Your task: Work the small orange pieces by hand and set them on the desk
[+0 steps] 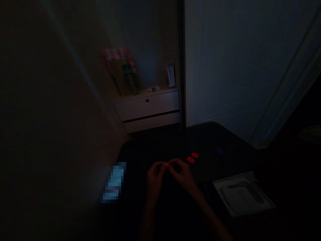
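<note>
In the dim head view, my left hand (155, 171) and my right hand (180, 170) meet above the dark table (155, 147). Their fingertips are closed in a pinch around a small, glowing red piece (167, 164), mostly covered by the fingers; its kind is too dark and small to tell. Just beyond my right hand lie two flat, red rectangular pieces, one nearer (191, 160) and one slightly farther back (195, 155). They lie close beside each other on the table.
A purple rounded object (218, 152) sits farther right. A clear plastic packet (240, 197) lies at the table's right front. On the left is a bright, pixelated patch (114, 182). Behind stand a drawer unit (160, 103), a green-capped bottle (130, 78) and a white door (225, 67).
</note>
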`<state>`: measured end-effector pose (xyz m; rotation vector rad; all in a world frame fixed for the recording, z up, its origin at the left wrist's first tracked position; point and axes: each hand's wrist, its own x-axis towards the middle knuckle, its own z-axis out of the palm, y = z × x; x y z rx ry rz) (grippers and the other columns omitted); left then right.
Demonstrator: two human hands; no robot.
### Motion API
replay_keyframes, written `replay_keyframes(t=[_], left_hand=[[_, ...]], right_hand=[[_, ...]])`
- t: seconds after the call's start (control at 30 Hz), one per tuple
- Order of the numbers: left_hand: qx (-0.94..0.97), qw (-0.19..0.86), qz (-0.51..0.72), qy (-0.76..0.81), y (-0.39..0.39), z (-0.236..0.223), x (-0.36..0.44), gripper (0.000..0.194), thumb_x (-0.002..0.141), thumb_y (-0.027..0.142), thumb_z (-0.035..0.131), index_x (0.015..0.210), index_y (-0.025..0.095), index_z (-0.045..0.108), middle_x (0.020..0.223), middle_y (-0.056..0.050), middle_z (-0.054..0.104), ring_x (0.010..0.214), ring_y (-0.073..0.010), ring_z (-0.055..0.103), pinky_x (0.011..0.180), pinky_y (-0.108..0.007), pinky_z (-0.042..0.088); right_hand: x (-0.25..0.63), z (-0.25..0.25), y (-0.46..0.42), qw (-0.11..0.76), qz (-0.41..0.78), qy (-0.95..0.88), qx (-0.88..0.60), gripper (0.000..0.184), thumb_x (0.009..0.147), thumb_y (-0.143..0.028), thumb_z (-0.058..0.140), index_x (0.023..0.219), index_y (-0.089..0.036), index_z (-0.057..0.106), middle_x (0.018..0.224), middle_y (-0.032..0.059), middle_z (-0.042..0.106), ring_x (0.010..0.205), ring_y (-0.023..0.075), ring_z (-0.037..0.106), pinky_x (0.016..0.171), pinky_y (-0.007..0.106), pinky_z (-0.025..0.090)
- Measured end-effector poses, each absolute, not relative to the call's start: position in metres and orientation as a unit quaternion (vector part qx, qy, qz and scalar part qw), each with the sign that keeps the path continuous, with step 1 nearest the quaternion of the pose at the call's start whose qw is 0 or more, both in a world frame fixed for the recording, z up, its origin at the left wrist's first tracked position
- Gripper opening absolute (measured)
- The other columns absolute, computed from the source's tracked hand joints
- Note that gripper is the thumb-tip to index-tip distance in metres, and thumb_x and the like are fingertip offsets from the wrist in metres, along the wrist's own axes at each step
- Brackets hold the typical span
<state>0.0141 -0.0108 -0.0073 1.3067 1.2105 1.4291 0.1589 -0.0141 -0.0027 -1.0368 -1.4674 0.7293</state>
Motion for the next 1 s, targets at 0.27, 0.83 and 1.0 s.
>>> replay_keyframes(t=[0.27, 0.83, 1.0], left_hand=[[0.521, 0.419, 0.572, 0.476, -0.0112, -0.0044, 0.0146, 0.026, 0.081, 0.042, 0.075, 0.088, 0.017, 0.073, 0.087, -0.006, 0.075, 0.084, -0.0219, 0.070, 0.078, -0.031, 0.054], [0.524, 0.432, 0.573, 0.460, -0.0157, -0.0020, 0.0146, 0.031, 0.083, 0.041, 0.075, 0.102, 0.017, 0.075, 0.104, -0.010, 0.077, 0.099, -0.0250, 0.071, 0.088, -0.034, 0.055], [0.526, 0.426, 0.575, 0.459, -0.0152, -0.0028, 0.0149, 0.030, 0.084, 0.041, 0.075, 0.101, 0.018, 0.075, 0.103, -0.010, 0.077, 0.098, -0.0244, 0.072, 0.088, -0.034, 0.055]], right_hand=[[0.1589, -0.0018, -0.0147, 0.563, 0.312, -0.628, -0.438, 0.011, 0.090, -0.030, 0.066, 0.094, -0.021, 0.072, 0.089, 0.0035, 0.074, 0.082, 0.0201, 0.069, 0.076, 0.031, 0.053], [0.1597, -0.0026, -0.0149, 0.561, 0.304, -0.629, -0.443, 0.013, 0.093, -0.030, 0.063, 0.095, -0.021, 0.072, 0.090, 0.0038, 0.074, 0.084, 0.0205, 0.069, 0.077, 0.031, 0.052], [0.1600, -0.0033, -0.0146, 0.560, 0.306, -0.628, -0.445, 0.012, 0.092, -0.030, 0.064, 0.095, -0.021, 0.071, 0.091, 0.0042, 0.074, 0.085, 0.0211, 0.069, 0.078, 0.032, 0.053]])
